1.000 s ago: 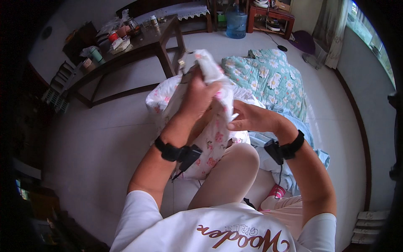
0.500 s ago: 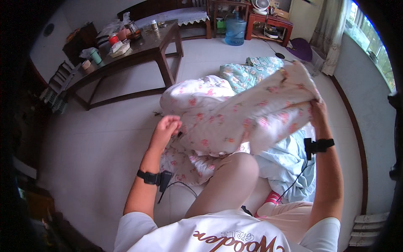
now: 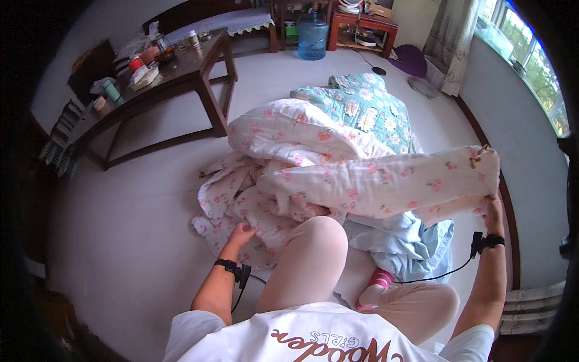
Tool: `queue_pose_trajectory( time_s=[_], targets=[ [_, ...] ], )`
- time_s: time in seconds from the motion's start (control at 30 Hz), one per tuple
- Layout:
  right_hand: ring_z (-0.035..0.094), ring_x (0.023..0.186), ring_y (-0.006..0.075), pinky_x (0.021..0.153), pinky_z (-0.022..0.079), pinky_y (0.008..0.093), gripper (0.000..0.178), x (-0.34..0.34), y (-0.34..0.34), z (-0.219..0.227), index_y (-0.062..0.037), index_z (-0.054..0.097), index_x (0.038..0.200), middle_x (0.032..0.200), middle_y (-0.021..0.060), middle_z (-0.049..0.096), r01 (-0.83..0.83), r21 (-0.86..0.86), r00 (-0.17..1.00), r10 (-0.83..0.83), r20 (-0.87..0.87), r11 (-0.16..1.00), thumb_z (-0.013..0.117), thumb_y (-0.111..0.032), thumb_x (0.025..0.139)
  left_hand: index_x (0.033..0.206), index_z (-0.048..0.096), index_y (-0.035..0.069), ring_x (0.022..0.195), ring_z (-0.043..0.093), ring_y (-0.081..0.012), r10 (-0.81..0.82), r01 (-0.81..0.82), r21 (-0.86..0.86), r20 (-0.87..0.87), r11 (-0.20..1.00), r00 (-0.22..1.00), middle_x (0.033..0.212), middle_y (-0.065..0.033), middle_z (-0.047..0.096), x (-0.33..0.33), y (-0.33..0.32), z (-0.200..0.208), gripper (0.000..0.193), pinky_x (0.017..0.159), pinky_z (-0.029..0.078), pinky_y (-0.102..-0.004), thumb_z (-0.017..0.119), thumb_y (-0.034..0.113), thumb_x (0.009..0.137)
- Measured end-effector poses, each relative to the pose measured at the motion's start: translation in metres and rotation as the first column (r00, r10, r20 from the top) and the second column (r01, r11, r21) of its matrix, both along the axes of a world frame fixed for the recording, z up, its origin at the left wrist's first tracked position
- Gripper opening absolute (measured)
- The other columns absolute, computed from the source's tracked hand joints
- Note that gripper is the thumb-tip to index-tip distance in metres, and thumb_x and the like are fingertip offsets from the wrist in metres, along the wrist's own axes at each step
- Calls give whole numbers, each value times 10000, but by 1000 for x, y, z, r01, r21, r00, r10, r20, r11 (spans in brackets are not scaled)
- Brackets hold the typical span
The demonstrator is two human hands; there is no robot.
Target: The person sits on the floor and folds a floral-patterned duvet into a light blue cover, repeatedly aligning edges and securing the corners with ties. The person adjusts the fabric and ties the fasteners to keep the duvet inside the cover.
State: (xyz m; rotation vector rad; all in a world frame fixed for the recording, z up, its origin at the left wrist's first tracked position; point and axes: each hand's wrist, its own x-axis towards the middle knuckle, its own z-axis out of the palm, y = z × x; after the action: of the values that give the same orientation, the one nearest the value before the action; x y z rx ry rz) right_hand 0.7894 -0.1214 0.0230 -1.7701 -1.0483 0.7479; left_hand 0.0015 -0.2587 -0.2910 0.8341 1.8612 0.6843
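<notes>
A white quilt [image 3: 374, 181] with pink flowers lies bunched on the floor before my knees, one long flap pulled out to the right. My right hand [image 3: 493, 212] is closed on the corner of that flap and holds it up off the floor. At the quilt's near left edge is my left hand [image 3: 243, 233], fingers curled together; whether quilt cloth is between them is hidden. Beyond the white quilt lies a green flowered quilt [image 3: 368, 108]. Crumpled light blue cloth [image 3: 416, 244] spreads under the raised flap.
A dark wooden table [image 3: 196, 66] with jars and bags stands at the far left. A blue water bottle [image 3: 312, 37] and a red low stand [image 3: 362, 31] are at the back. The wall with the window [image 3: 531, 60] runs along the right. Black straps with cables circle both wrists.
My right hand has moved right and down, stretching the quilt flap out flatter. My left hand has come down to the quilt's near left edge. The view has shifted somewhat.
</notes>
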Motion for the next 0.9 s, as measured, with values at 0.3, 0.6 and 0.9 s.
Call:
queue_pose_trajectory(
  time_s=[0.3,0.6,0.9],
  targets=[
    [636,1012,290,854,521,407,625,-88,42,-51,-66,451,1406,1105,177,654,-310,151,777,158,609,939,722,-238,870,1413,389,-63,1225,547,-335,317,-313,-53,128,948,940,1354,-227,541,35,1,-34,966,1019,438,-406,826,458,728],
    [182,1456,476,1090,211,704,1191,-409,-22,-134,-302,92,1583,1606,236,122,-669,-568,-26,749,663,480,817,-499,660,1268,585,0,887,641,-298,529,-505,-186,459,843,713,1130,-148,647,63,28,-86,594,741,534,-435,786,272,780],
    [665,877,404,768,526,498,369,-384,66,-146,-85,641,1154,905,216,690,-496,-153,631,476,613,855,636,-152,792,1267,529,44,1033,604,-275,458,-655,138,609,743,648,1173,-111,589,27,68,14,444,877,520,-431,657,89,844]
  ],
)
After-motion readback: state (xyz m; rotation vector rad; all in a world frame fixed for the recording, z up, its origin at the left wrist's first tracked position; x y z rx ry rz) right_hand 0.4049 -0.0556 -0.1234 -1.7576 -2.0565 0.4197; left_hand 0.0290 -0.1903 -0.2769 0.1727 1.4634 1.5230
